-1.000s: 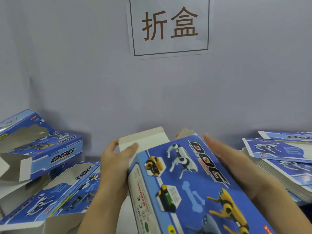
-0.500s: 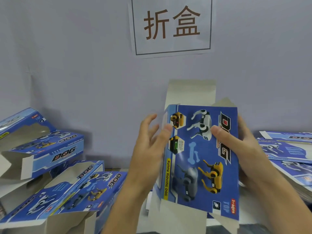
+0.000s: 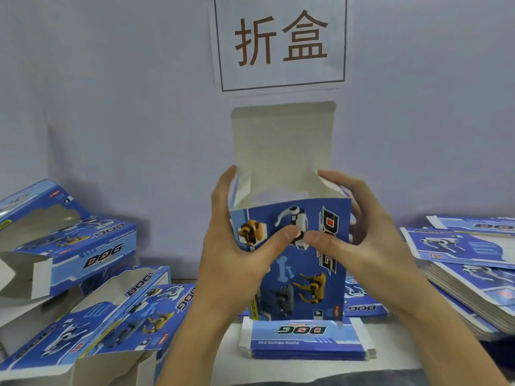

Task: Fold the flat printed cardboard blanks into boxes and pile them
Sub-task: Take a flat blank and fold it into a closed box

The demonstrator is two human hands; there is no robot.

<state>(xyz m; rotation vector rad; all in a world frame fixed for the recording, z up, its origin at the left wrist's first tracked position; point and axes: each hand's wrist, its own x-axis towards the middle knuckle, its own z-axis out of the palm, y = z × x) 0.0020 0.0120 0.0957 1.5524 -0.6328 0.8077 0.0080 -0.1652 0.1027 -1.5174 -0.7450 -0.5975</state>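
Blue dog-printed box [image 3: 301, 263] upright, top flap open, folded boxes [image 3: 83, 302] left

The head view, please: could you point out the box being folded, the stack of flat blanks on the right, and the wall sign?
box being folded [image 3: 295, 274]: head view, printed front panel.
stack of flat blanks [image 3: 457, 246]: head view, top sheet.
wall sign [image 3: 281, 40]: head view, printed characters.

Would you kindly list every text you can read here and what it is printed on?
"折盒": paper sign on the wall.
"DOG": held box, reading sideways.
"DOG": folded box on the left pile.
"DOG", "FUNNY MOVING DOG": flat blanks, upside down.
Other small print: too blurred to read.
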